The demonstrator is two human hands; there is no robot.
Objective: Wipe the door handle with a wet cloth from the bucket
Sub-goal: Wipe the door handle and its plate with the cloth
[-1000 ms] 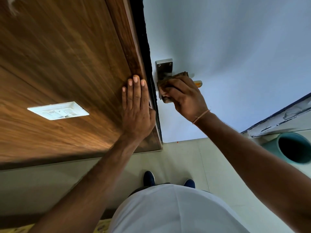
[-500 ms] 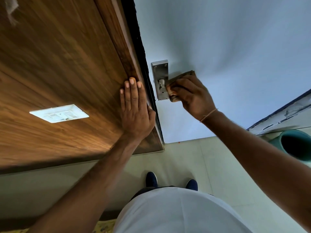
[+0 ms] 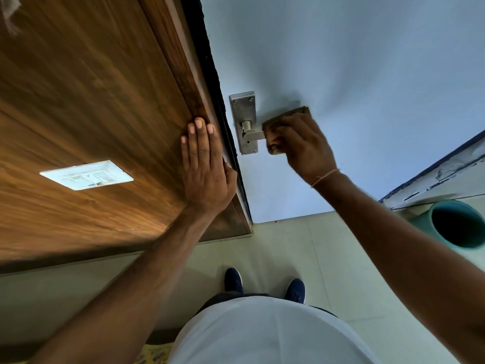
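Observation:
A steel lever door handle (image 3: 252, 135) on a tall steel backplate (image 3: 243, 111) is fixed to the pale blue door (image 3: 354, 74). My right hand (image 3: 301, 145) is shut on a brown cloth (image 3: 286, 117), wrapped around the outer part of the lever; the lever's inner end and pivot show bare. My left hand (image 3: 206, 166) lies flat, fingers together, on the brown wooden panel (image 3: 91, 88) beside the door's edge. The teal bucket (image 3: 456, 223) stands on the floor at the right.
A white switch plate (image 3: 86, 175) sits on the wooden panel left of my left hand. Pale floor tiles (image 3: 288, 248) lie below, with my two dark blue shoes (image 3: 233, 279). A chipped white ledge (image 3: 441, 172) runs behind the bucket.
My right hand has slid the cloth to the right along the lever, away from the backplate, uncovering the pivot and inner end. My left hand has stayed flat on the wood.

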